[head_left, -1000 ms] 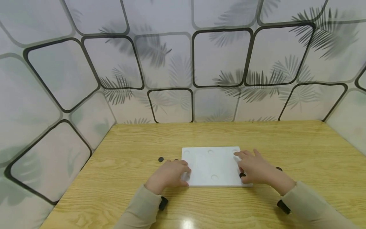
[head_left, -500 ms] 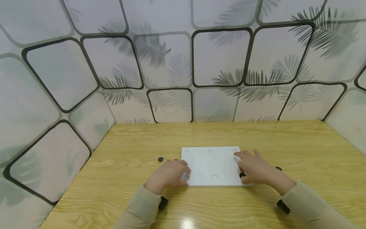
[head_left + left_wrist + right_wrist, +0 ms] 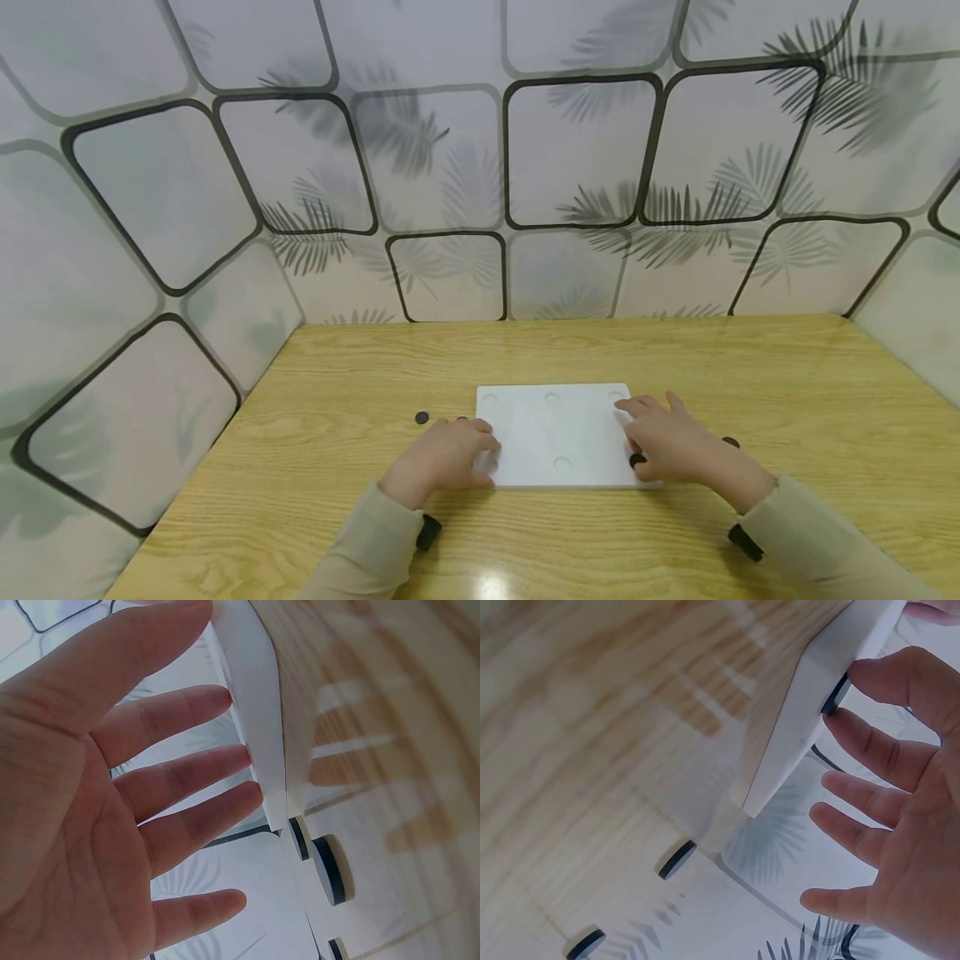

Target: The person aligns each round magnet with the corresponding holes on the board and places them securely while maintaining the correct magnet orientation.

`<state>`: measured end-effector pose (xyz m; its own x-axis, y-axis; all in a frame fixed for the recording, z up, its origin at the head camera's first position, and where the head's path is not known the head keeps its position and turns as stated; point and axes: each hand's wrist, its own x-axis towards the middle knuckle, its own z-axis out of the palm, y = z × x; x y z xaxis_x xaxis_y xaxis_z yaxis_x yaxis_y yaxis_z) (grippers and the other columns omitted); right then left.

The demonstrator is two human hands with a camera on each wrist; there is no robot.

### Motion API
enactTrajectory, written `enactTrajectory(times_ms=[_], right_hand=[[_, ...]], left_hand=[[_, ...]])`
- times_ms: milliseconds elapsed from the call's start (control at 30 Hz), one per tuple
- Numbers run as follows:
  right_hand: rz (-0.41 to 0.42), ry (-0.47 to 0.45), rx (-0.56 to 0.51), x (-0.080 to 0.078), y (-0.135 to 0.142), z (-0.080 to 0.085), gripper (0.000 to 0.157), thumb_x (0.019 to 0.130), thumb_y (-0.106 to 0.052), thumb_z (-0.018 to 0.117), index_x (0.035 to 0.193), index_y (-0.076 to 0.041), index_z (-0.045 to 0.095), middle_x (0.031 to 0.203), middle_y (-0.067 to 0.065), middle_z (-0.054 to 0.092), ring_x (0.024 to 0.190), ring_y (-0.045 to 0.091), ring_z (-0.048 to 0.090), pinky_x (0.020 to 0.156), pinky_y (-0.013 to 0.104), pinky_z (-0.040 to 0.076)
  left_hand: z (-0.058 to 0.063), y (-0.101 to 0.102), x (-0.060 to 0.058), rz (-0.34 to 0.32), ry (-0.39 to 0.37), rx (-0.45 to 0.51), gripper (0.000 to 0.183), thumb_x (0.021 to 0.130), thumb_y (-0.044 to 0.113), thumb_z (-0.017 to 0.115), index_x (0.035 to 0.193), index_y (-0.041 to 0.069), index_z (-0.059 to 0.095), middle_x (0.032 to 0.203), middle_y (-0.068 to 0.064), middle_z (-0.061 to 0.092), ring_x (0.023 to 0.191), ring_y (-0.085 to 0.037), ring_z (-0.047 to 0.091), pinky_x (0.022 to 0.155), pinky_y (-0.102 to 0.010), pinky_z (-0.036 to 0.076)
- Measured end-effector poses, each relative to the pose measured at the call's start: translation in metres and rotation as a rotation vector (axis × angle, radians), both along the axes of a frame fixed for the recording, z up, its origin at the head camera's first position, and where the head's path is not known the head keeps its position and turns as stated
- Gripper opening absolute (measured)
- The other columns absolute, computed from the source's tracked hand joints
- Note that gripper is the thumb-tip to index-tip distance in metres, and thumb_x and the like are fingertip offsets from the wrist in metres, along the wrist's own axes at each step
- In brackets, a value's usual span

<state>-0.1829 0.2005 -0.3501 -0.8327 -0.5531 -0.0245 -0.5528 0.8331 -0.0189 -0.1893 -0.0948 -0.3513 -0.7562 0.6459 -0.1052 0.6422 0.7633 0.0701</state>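
Note:
A white rectangular board (image 3: 555, 433) with shallow round recesses lies flat on the table. At its near right corner my right hand (image 3: 667, 437) pinches a small black disc (image 3: 836, 694) between thumb and index finger, with the disc right at the board's top face. The other right fingers spread over the board's right side. My left hand (image 3: 450, 457) is at the board's left end, its fingers (image 3: 202, 765) nearly straight with fingertips at the edge and the thumb at the near left corner. No object shows in its palm.
Left of the board lie a black disc (image 3: 422, 417) and another disc (image 3: 462, 419) partly hidden by my left hand. A further disc (image 3: 731, 442) lies behind my right wrist. The wooden table (image 3: 360, 358) ends against a patterned wall (image 3: 450, 192).
Almost nothing differs. My right hand and the pinched disc have shifted very slightly right; the left hand and the board keep their places.

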Motion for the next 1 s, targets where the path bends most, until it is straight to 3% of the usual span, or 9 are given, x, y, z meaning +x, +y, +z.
enactTrajectory(times_ms=[1000], right_hand=[[-0.019, 0.025, -0.007, 0.0058, -0.0016, -0.0011, 0.033, 0.066, -0.013, 0.073, 0.05, -0.02, 0.045, 0.121, 0.018, 0.048, 0.114, 0.039, 0.038, 0.086, 0.069, 0.019]], left_hand=[[0.0005, 0.0007, 0.001, 0.019, -0.013, -0.016, 0.042, 0.073, 0.039, 0.07, 0.109, 0.019, 0.063, 0.117, -0.001, 0.053, 0.104, -0.02, 0.051, 0.083, -0.043, 0.042]])
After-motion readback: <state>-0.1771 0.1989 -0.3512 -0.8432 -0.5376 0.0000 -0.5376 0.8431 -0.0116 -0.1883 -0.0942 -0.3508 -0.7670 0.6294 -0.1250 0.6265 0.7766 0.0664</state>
